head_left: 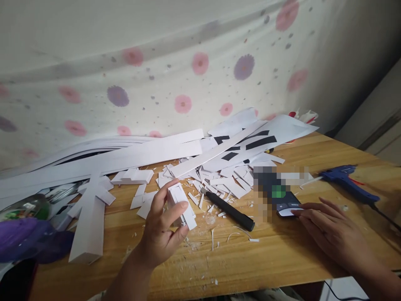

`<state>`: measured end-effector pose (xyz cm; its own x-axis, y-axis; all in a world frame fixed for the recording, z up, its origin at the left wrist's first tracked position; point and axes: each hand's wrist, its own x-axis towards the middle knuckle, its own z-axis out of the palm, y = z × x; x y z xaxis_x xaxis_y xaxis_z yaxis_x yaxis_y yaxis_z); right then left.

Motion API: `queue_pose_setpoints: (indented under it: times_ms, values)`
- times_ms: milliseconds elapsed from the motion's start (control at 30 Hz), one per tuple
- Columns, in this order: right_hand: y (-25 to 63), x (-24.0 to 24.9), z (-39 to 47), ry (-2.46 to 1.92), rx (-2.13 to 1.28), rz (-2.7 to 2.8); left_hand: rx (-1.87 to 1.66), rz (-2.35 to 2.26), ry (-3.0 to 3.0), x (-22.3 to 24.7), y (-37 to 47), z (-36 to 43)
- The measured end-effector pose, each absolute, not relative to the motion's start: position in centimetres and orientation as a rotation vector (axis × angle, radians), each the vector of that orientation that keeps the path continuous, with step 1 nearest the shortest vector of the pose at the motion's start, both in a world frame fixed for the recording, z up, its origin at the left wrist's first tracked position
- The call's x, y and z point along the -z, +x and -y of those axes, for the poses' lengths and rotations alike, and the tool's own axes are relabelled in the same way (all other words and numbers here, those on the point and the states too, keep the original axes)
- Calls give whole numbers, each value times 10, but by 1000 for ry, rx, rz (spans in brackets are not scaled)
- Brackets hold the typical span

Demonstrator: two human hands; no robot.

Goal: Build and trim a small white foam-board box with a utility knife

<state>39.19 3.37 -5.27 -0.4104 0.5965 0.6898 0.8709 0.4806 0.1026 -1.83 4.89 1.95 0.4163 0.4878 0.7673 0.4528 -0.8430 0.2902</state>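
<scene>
One piece: a small white foam-board block (181, 205) is held up just above the table, near the front-middle, tilted w/ its long side running back-left to front-right.
Left hand (161, 230): fingers are clamped on the block, thumb on the near side, other fingers curled over the top-left edge.
Right hand (332, 228): laid flat, palm down, fingers together and stretched toward a phone (286, 205); fingertips are touching its near edge. Nothing is gripped.
Phone: lies on the table, partly blurred out.
Knife: a black craft knife (230, 211) lies btwn the two hands, just right of the block, apart from both.
Scraps: white offcuts (219, 184) are scattered behind the block; long white strips (131, 156) are piled at the back-left.
Glue gun: a blue glue gun (346, 182) rests at the far right, well apart from the block.
Table (266, 259): wooden, dusted w/ shavings.
Backdrop: flowered cloth (156, 75) is hung behind.
</scene>
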Motion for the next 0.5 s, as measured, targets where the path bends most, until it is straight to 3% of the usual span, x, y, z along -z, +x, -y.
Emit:
queue_pose_setpoints:
  times_ms: [167,500]
  values:
    - [393,55,-32,-1236,595,2141,-1319,-823,2788,-23,-18,-52]
    - [393,54,-34,-1217,593,2158,-1447,-853,2854,-14,-20,-54]
